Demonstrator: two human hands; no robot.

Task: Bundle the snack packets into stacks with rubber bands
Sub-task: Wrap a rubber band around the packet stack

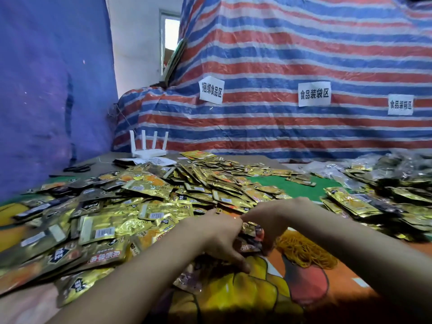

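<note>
Your grip is two-handed and closed: your left hand point(221, 239) and right hand point(265, 222) both curl their fingers round a small stack of snack packets point(251, 239), held low over the bench point(287, 184) at the near edge of the loose heap of gold and dark packets point(140, 206). You can't tell whether a band is already on the stack, since your fingers hide it. The yellow rubber bands point(304, 252) lie in a tangle just beside your right wrist. The foil looks slick, so if you free one hand to fetch a band, the stack may fan out or slide apart. A band pulled from that tangle may drag others along, and one stretched unevenly could slip off or buckle the packets. On the striped tarp point(304, 54), the left sign point(211, 90) reads 捆绑食品区 and the middle sign point(314, 94) reads 食品装袋区. The third sign point(400, 104) is too blurred to read fully. Packet lettering is mostly illegible; only barcodes stand out.
</note>
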